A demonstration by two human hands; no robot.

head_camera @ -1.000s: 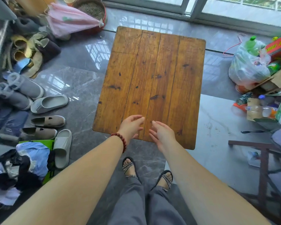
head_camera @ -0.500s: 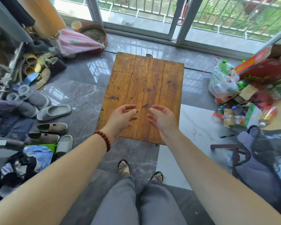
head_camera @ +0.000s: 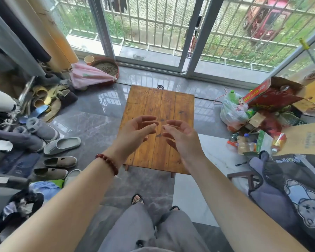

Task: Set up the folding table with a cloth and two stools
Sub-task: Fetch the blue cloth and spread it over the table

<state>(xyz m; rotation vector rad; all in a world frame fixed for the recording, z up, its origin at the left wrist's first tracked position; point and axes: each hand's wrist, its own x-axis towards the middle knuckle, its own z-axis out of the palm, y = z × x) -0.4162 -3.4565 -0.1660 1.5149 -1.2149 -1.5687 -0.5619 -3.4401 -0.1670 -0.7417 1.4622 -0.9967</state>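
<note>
- Your left hand (head_camera: pixel 135 131) and right hand (head_camera: pixel 180 135) hover above the desk (head_camera: pixel 144 100), palms turned towards each other, fingers loosely bent and gripping nothing. Neither is steadying the top, so a knock from your knee could shift it.
- The desk stands low on the glossy floor (head_camera: pixel 98 124) in front of the sliding door, its top bare, with no cloth on it. Only the two near legs show. You cannot see from here whether the folding frame underneath is locked, and if it is not, leaning on the top could fold it.
- A spiral coil (head_camera: pixel 160 87) sits just past the far edge of the desk. I cannot tell whether it is lit. A cloth thrown out wide could drape over it or drag it.
- A dark wooden frame (head_camera: pixel 244 174), probably a stool, stands to your right, partly under a grey bear-print fabric (head_camera: pixel 289 188). Pulling the frame out fast may bring the fabric and the packets near it along.
- I see no second stool for certain, so expect to search for it among the clutter.
- Slippers and shoes (head_camera: pixel 62 145) lie close on your left, and a plastic bag (head_camera: pixel 231 110) and boxes crowd the right. Stepping sideways with a stool in your arms invites a trip.
- The polished floor looks slick, so a stool set down hard may skid under your sandals.
</note>
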